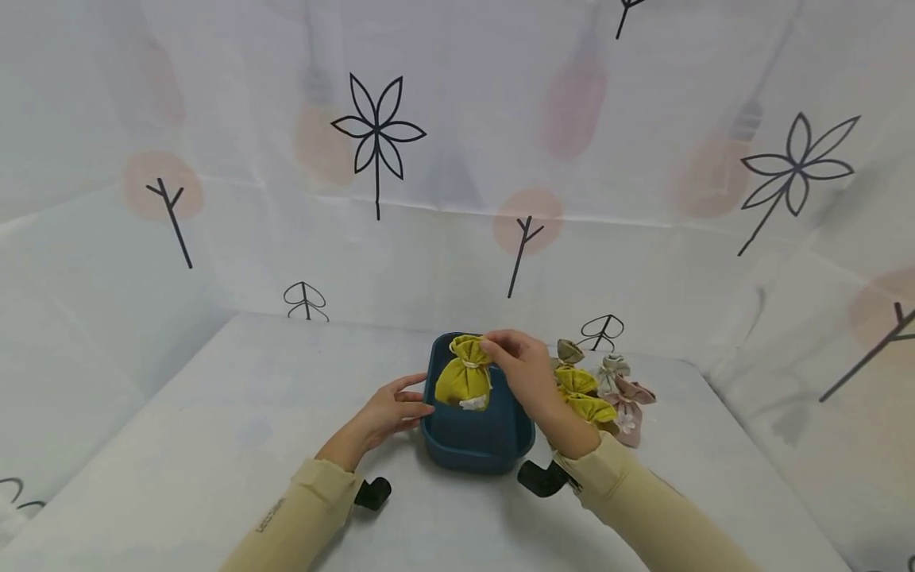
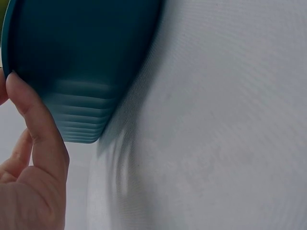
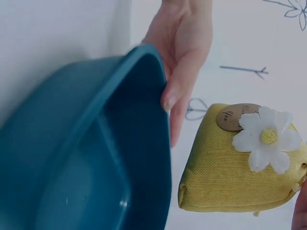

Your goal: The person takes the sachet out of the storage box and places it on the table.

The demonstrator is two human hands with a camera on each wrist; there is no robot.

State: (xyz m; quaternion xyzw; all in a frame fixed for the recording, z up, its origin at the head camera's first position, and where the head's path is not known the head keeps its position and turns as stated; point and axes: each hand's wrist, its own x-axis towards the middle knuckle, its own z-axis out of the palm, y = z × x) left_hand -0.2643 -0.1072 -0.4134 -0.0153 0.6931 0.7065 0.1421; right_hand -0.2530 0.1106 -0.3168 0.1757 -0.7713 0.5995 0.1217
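Observation:
A dark blue plastic tub (image 1: pixel 468 461) stands on the white cloth in front of me. My left hand (image 1: pixel 386 413) holds its left rim, thumb over the edge and fingers along the outer wall, as the right wrist view shows. My right hand (image 1: pixel 527 377) pinches a yellow drawstring sachet (image 1: pixel 461 385) by its gathered top, above the tub. On the sachet's front, a white fabric flower (image 3: pixel 269 136) and a small brown oval tag (image 3: pixel 235 117) show in the right wrist view. In the left wrist view the tub's ribbed wall (image 2: pixel 86 105) fills the upper left.
Right of the tub lies a group of similar sachets: yellow ones (image 1: pixel 592 409), a pink one (image 1: pixel 629 421), a pale grey one (image 1: pixel 613 369) and an olive-brown one (image 1: pixel 569 352). My right forearm partly covers them. A printed white cloth (image 1: pixel 443 262) hangs behind the table.

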